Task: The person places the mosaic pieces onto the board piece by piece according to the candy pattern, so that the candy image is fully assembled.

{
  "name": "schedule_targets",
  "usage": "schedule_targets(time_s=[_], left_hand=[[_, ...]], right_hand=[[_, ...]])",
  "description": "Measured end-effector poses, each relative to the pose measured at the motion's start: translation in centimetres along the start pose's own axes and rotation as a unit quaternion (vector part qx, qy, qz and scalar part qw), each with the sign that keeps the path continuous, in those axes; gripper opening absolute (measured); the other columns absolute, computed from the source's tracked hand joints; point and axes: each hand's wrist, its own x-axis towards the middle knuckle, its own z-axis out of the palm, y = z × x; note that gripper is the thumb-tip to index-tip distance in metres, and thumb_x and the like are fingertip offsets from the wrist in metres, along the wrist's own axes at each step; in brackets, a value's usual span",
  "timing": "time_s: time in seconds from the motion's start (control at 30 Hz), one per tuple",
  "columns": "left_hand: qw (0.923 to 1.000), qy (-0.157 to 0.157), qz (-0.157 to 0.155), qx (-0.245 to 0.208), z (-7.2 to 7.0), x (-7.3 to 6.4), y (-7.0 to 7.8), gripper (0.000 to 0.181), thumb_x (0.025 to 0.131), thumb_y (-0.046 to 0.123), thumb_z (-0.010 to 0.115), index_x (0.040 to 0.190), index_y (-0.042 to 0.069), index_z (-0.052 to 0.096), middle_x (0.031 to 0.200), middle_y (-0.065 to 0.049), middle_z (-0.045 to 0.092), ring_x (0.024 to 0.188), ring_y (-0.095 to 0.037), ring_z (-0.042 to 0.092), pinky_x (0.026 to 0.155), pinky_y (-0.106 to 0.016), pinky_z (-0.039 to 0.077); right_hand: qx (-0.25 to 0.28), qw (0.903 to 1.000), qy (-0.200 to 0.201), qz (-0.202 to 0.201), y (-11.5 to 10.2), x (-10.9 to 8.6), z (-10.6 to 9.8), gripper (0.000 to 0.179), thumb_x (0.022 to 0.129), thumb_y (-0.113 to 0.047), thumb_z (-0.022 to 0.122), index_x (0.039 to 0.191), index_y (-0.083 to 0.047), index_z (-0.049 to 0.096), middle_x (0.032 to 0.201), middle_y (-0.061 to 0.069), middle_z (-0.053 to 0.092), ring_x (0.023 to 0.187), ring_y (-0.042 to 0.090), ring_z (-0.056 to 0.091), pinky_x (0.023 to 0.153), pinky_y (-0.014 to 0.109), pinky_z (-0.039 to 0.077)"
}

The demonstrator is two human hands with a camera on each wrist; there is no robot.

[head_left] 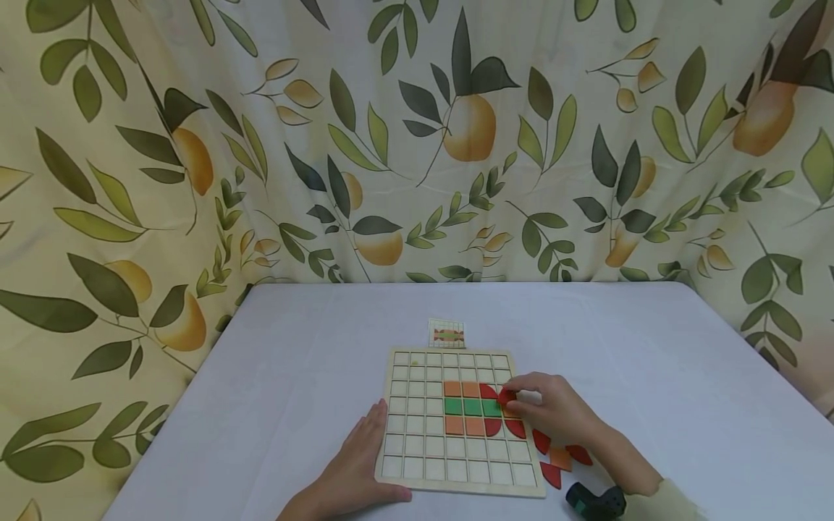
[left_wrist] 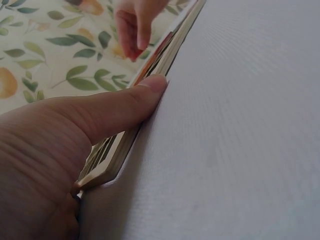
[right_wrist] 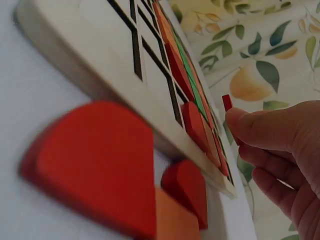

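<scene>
A light wooden grid board [head_left: 469,489] lies on the table. My left hand [head_left: 355,463] rests at its near left corner, straight fingers along the left side and thumb [left_wrist: 125,107] against the front edge. My right hand [head_left: 563,409] pinches a red quarter-circle tile [right_wrist: 227,103] between thumb and fingertips, over the board's right part. Green square tiles [head_left: 472,407] form a row in the grid, with orange square tiles [head_left: 462,389] above and below. Red quarter-circle tiles [head_left: 493,427] sit at the right of these rows. My right fingers hide some cells there.
Beside the board's right edge lie several loose red quarter-circle tiles [head_left: 550,475] and an orange square tile [head_left: 560,459]. A small pattern card [head_left: 447,334] lies at the board's far edge. Behind the white table [head_left: 313,347] hangs a leaf-and-fruit curtain [head_left: 417,181].
</scene>
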Motion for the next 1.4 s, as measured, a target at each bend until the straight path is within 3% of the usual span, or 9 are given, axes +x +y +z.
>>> schedule_targets(time_s=[0.47, 0.67, 0.83, 1.13, 1.4], left_hand=[[1.0, 0.0, 0.004, 0.0, 0.0, 0.0, -0.1, 0.127, 0.061, 0.067, 0.07, 0.146, -0.001, 0.005, 0.152, -0.014, 0.007, 0.138, -0.025, 0.006, 0.109, -0.048, 0.01], [1.0, 0.001, 0.005, -0.001, 0.0, 0.0, -0.1, 0.127, 0.061, 0.068, 0.069, 0.146, -0.002, 0.005, 0.152, -0.015, 0.007, 0.138, -0.026, 0.006, 0.108, -0.049, 0.01], [1.0, -0.002, 0.001, -0.006, -0.1, 0.0, 0.0, 0.127, 0.06, 0.068, 0.069, 0.146, -0.002, 0.005, 0.152, -0.015, 0.007, 0.138, -0.026, 0.005, 0.108, -0.049, 0.01], [0.9999, -0.007, -0.01, -0.007, 0.1, 0.2, -0.1, 0.128, 0.059, 0.071, 0.067, 0.147, 0.001, 0.004, 0.152, -0.012, 0.006, 0.139, -0.023, 0.004, 0.109, -0.048, 0.009], [0.9998, -0.011, -0.01, -0.012, 0.0, 0.1, -0.1, 0.127, 0.061, 0.07, 0.067, 0.147, 0.002, 0.003, 0.153, -0.012, 0.006, 0.139, -0.023, 0.004, 0.108, -0.049, 0.009]], right_hand=[[-0.005, 0.9917, -0.018, -0.127, -1.2, 1.8, 1.2, 0.027, 0.082, -0.017, 0.07, 0.107, -0.006, 0.069, 0.099, -0.002, 0.067, 0.09, 0.016, 0.058, 0.079, 0.035, 0.052], [0.004, 0.9912, -0.025, -0.13, -1.6, 2.4, 1.6, 0.025, 0.083, -0.019, 0.069, 0.106, -0.007, 0.069, 0.1, -0.003, 0.066, 0.089, 0.015, 0.058, 0.074, 0.031, 0.052], [0.002, 0.9871, -0.03, -0.157, -1.7, 2.9, 2.0, 0.025, 0.083, -0.016, 0.068, 0.107, -0.007, 0.069, 0.101, 0.0, 0.067, 0.092, 0.017, 0.06, 0.069, 0.028, 0.053], [0.016, 0.9802, -0.039, -0.193, -2.1, 4.2, 2.9, 0.025, 0.084, -0.014, 0.068, 0.107, -0.004, 0.068, 0.101, 0.001, 0.067, 0.092, 0.016, 0.06, 0.077, 0.032, 0.052], [-0.004, 0.9795, -0.052, -0.195, -3.3, 5.3, 4.1, 0.024, 0.083, -0.013, 0.068, 0.105, -0.004, 0.068, 0.101, 0.002, 0.067, 0.094, 0.017, 0.061, 0.078, 0.031, 0.051]])
